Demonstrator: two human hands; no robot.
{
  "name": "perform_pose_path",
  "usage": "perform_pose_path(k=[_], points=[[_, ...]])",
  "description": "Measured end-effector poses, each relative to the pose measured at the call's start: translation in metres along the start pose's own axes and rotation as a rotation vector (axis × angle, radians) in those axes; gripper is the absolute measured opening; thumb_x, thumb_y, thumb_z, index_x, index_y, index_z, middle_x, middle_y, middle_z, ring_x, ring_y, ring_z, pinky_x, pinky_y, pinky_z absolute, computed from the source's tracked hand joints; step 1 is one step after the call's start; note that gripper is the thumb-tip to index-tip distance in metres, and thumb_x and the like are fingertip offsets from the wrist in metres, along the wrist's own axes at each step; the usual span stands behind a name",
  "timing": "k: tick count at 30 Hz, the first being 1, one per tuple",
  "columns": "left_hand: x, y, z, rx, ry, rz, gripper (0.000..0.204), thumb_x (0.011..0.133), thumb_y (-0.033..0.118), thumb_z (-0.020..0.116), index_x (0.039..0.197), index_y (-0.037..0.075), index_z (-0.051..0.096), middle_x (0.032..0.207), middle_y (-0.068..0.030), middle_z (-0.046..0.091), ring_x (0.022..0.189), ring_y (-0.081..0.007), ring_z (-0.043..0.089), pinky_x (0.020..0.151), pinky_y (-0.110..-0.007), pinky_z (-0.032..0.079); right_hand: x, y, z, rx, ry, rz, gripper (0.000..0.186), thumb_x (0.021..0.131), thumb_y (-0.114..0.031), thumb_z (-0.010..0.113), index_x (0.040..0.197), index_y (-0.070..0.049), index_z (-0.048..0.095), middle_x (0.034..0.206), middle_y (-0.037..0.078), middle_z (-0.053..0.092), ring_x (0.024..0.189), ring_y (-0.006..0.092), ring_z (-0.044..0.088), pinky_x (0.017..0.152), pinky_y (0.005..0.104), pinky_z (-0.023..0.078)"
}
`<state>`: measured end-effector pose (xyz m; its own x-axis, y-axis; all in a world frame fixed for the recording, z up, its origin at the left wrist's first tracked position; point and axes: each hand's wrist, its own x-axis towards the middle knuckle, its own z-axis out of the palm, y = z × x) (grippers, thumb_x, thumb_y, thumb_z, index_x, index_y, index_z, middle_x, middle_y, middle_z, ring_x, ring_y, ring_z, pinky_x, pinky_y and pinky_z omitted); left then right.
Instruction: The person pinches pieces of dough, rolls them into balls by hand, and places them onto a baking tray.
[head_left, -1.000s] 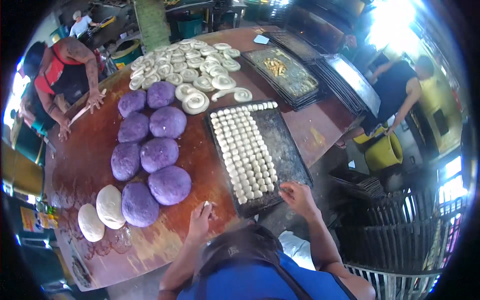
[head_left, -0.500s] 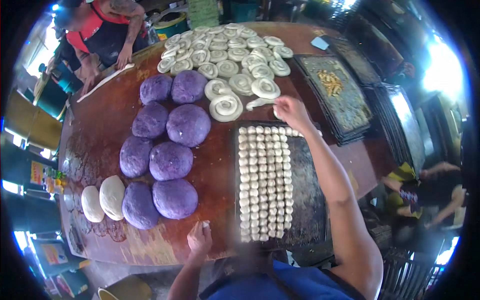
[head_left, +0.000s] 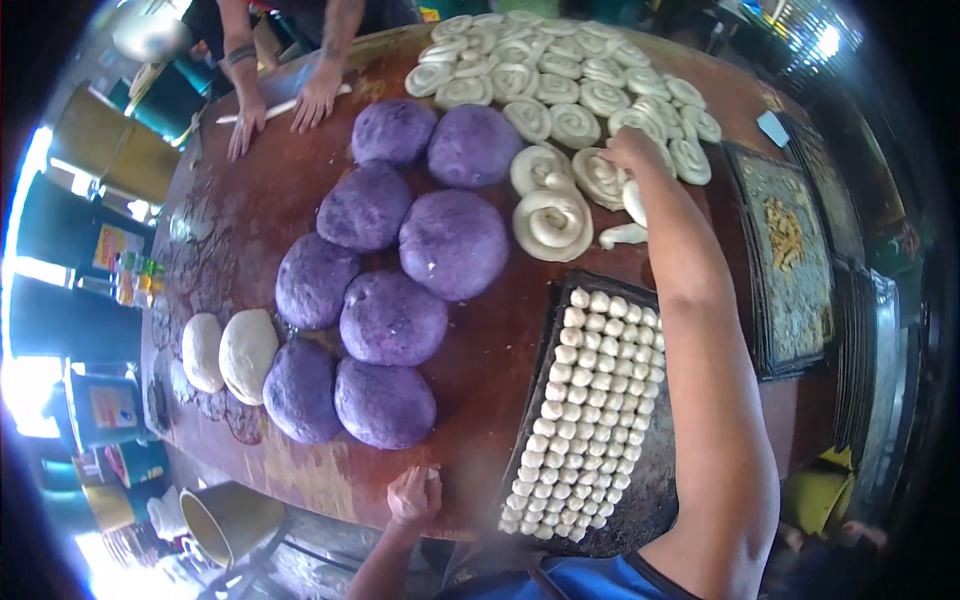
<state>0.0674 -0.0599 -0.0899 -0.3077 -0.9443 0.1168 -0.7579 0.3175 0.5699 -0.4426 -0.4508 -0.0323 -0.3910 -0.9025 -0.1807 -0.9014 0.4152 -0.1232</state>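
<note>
My right hand (head_left: 628,152) reaches among pale coiled dough spirals (head_left: 553,225), its fingers bent onto one coil at the pile's near edge. My left hand (head_left: 413,496) is by the table's front edge, closed on what looks like a small pale dough piece. Several purple dough mounds (head_left: 452,245) lie in the middle, with two pale oblong loaves (head_left: 249,356) to their left. Under my right arm a dark tray (head_left: 645,490) holds rows of small pale dough balls (head_left: 580,420), and a loose dough tail (head_left: 625,235) lies above it.
Another person's hands (head_left: 315,100) press on a long dough strip at the wooden table's (head_left: 230,215) far left. Stacked baking trays (head_left: 775,245) lie at the right, near a pale blue card (head_left: 772,130). A bucket (head_left: 225,520) stands below the front left.
My right hand has moved from the tray's right side up into the coil pile. My left hand stays near the front edge. The view has shifted, and the other person's hands press the strip.
</note>
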Motion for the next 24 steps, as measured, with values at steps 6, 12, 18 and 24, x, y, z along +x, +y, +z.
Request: perform_pose_path(k=[6,12,18,24], points=[[-0.004,-0.003,0.0,-0.027,-0.029,-0.023,0.019,0.076,0.009,0.06,0.094,0.006,0.063,0.073,-0.0116,0.06,0.061,-0.03,0.062,0.055,-0.039,0.052,0.011,0.013,0.01,-0.066,-0.192,-0.057,0.068,0.072,-0.062,0.068,0.104,-0.002,0.067,0.101,0.016,0.069,0.099,0.0296,0.065,0.085,0.0383,0.049],[0.001,-0.008,0.0,-0.092,-0.037,0.006,0.014,0.079,0.01,0.06,0.092,0.007,0.062,0.075,-0.0116,0.062,0.063,-0.0295,0.063,0.056,-0.039,0.052,-0.063,-0.025,0.017,0.229,0.114,-0.3,0.071,0.064,-0.038,0.079,0.12,-0.001,0.055,0.112,0.023,0.064,0.103,0.0358,0.063,0.089,0.0403,0.049],[0.004,-0.011,-0.009,-0.136,-0.005,0.064,0.011,0.086,0.011,0.056,0.095,0.006,0.06,0.075,-0.0119,0.062,0.066,-0.0313,0.063,0.058,-0.041,0.052,-0.265,-0.116,-0.076,0.601,0.158,-0.596,0.06,0.075,-0.037,0.078,0.12,-0.004,0.058,0.103,0.019,0.068,0.097,0.0276,0.067,0.084,0.0379,0.052],[-0.008,-0.026,-0.008,-0.616,0.054,-0.071,0.015,0.093,0.008,0.045,0.094,0.002,0.059,0.078,-0.0099,0.061,0.072,-0.0225,0.063,0.064,-0.034,0.049,-0.422,-0.131,0.018,0.526,-0.104,-0.251,0.042,0.083,-0.041,0.069,0.096,-0.001,0.064,0.088,0.02,0.068,0.086,0.0337,0.067,0.076,0.041,0.052]])
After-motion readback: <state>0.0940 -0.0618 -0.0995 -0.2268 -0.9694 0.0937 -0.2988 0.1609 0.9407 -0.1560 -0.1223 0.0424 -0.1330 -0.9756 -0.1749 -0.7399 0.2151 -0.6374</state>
